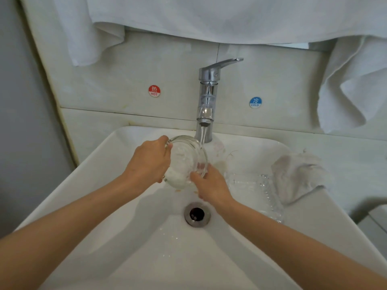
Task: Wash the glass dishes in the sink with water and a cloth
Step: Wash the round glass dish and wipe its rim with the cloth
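A red HOT sticker (154, 91) sits on the back wall towards the left. Below it, over the middle of the white sink (94, 206), the left hand (148, 162) grips the left rim of a round glass bowl (186, 155) with its fingers curled round the edge; the bowl is tilted and held above the basin, just behind the drain (196, 214); something white shows in its lower part, and I cannot tell if it is cloth or foam. The chrome tap (207, 95) stands at the sink's back edge; its water stream (203, 135) falls onto the bowl's upper right rim. The right hand (211, 185) holds the bowl's near right rim, thumb and fingers curled onto the glass. A blue COLD sticker (255, 102) sits on the wall right of the tap. A clear ribbed glass tray (255, 193) lies on the sink's right slope, just beside the right hand; a crumpled white cloth (297, 176) rests on the sink's right edge, just beside the tray. White towels (209, 17) hang along the top.
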Action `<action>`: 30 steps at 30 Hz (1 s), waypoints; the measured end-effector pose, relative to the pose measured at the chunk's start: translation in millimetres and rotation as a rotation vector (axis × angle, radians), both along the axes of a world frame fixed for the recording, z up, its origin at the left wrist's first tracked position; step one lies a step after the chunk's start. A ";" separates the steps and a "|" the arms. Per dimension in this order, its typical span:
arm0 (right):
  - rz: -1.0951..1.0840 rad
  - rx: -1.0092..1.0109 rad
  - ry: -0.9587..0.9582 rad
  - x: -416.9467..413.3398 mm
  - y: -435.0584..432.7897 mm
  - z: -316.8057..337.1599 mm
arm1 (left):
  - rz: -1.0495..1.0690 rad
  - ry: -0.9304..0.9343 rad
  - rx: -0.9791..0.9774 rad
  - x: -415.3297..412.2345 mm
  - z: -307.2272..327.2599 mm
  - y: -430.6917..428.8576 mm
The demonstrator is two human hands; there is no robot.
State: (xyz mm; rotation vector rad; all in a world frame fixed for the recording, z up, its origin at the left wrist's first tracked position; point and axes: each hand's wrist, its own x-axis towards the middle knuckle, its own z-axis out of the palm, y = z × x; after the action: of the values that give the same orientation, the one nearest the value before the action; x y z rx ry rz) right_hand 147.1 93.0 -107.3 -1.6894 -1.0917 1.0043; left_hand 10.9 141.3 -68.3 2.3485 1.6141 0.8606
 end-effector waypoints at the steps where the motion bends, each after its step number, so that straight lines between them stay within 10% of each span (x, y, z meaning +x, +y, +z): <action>1: -0.034 0.022 -0.003 0.8 -0.7 -0.8 | -0.007 -0.013 0.017 1.1 -0.7 -0.8; 7: 0.100 -0.403 0.508 -30.6 -14.6 -7.1 | -0.059 -0.339 -0.086 7.0 -12.6 -7.1; 12: 0.136 -0.418 0.575 -29.7 -7.1 2.8 | -0.086 -0.620 -0.133 23.8 -25.0 -16.9; 22: 0.130 0.149 -0.416 15.4 -0.2 21.2 | -0.013 -0.710 -0.474 7.5 -17.7 -2.5; 30: 0.253 0.009 -0.916 42.2 8.5 17.1 | -0.177 -0.155 -0.322 4.4 -26.7 -1.6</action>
State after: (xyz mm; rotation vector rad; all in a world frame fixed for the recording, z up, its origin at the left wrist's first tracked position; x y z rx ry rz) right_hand 189.3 101.5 -90.3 -2.0892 -1.9142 0.3171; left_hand 15.3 139.7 -95.0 2.1061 1.3458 0.6708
